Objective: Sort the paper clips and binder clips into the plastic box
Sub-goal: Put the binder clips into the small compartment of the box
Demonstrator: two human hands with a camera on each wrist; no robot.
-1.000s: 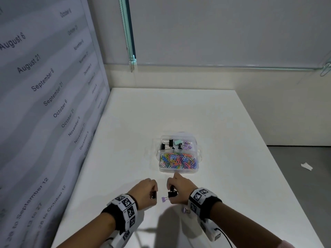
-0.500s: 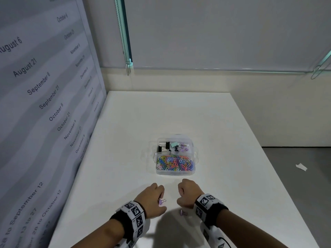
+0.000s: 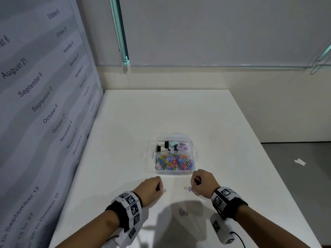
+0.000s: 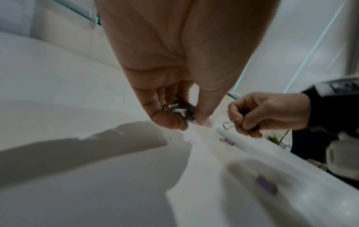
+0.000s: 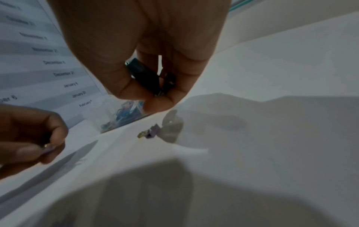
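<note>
The clear plastic box point(image 3: 195, 159) stands on the white table point(image 3: 161, 113). Its far compartment holds binder clips point(image 3: 172, 146) and its near one holds coloured paper clips point(image 3: 174, 162). In front of the box, my left hand point(image 3: 152, 189) pinches a small purple binder clip point(image 3: 163, 190) at its fingertips. The left wrist view shows it also holds a black binder clip point(image 4: 184, 109). My right hand point(image 3: 202, 183) grips a black binder clip point(image 5: 144, 74). Another purple binder clip point(image 3: 188, 188) sits right beside its fingers; I cannot tell whether they touch it.
A third purple binder clip point(image 3: 183, 212) lies on the table between my wrists, nearer to me. A panel printed with dates point(image 3: 44, 104) lines the table's left side. A wall and a window blind point(image 3: 215, 33) close off the far end.
My hands were close together and have moved apart, the right one to the right. The left hand now pinches a purple clip, and another purple clip shows beside the right hand.
</note>
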